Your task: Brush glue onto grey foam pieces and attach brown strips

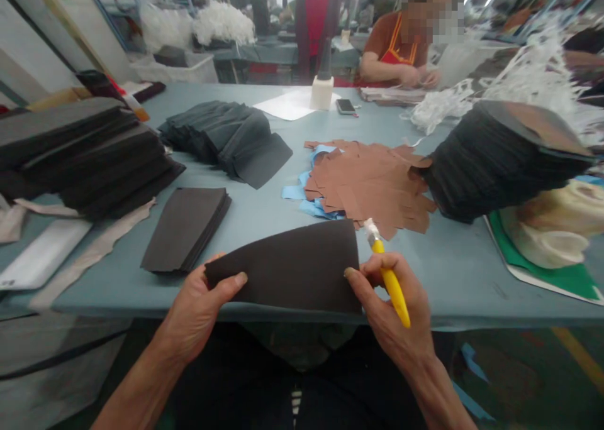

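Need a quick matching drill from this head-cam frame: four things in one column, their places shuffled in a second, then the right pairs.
Things
1. dark brown foam sheet
2. yellow-handled brush
3. pile of reddish-brown cut pieces
4. smartphone

Places
A. far side of the grey-blue table, beside a white bottle
B. gripped in the right hand alone
C. held at both ends, left hand and right
D. mid-table, lying over light blue strips

Pairs: 1-C, 2-B, 3-D, 4-A
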The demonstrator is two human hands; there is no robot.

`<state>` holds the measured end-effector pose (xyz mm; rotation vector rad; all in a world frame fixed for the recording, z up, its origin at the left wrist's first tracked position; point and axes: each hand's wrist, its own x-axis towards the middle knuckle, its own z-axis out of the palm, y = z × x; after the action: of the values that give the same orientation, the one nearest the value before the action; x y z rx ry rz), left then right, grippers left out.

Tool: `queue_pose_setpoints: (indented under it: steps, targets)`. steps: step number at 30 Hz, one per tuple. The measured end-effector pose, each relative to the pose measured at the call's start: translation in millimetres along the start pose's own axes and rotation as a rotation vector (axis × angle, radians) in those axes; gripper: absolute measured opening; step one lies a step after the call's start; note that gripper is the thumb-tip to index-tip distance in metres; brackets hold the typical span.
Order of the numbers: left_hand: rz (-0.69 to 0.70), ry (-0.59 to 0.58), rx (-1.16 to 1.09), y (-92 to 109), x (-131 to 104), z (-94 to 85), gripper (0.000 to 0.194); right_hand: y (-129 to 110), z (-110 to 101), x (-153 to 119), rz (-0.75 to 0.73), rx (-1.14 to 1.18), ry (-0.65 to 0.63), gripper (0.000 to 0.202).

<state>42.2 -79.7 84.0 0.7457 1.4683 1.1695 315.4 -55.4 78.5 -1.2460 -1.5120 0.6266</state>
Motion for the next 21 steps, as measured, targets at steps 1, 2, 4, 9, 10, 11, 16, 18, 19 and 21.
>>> queue_pose_setpoints:
  steps: [1,2,4,9,10,11,16,18,19,21]
  targets:
    - [-0.02,-0.017,-0.003,-3,-2,0.8,0.055,2,-2,-3,-0.006,-0.042,-0.014,0.02]
    - [-0.039,-0.032,-0.006,-6,-4,1.2,0.055,4,-5,-6,-0.018,-0.093,-0.033,0.02]
    - [-0.071,-0.048,-0.014,-12,-10,0.8,0.056,9,-12,-12,-0.055,-0.193,-0.084,0.019]
    - [-0.211,-0.006,-0.069,-30,-27,-6.4,0.049,18,-19,-31,-0.029,-0.286,-0.154,0.017]
    - [-0.243,0.026,-0.076,-33,-30,-8.2,0.05,18,-18,-34,-0.01,-0.287,-0.164,0.016]
    - [-0.27,0.064,-0.082,-37,-32,-10.0,0.052,18,-16,-37,0.008,-0.283,-0.171,0.016]
    - [-0.206,0.287,-0.007,-55,-33,-18.8,0.065,19,0,-38,0.055,-0.237,-0.136,0.02]
    - [-0.109,0.364,0.089,-61,-31,-21.1,0.063,19,4,-34,0.049,-0.228,-0.122,0.021]
    - [-0.07,0.397,0.134,-64,-30,-21.2,0.061,19,5,-32,0.046,-0.23,-0.11,0.021]
    - [-0.008,0.458,0.205,-66,-28,-19.0,0.056,19,5,-28,0.05,-0.241,-0.1,0.022]
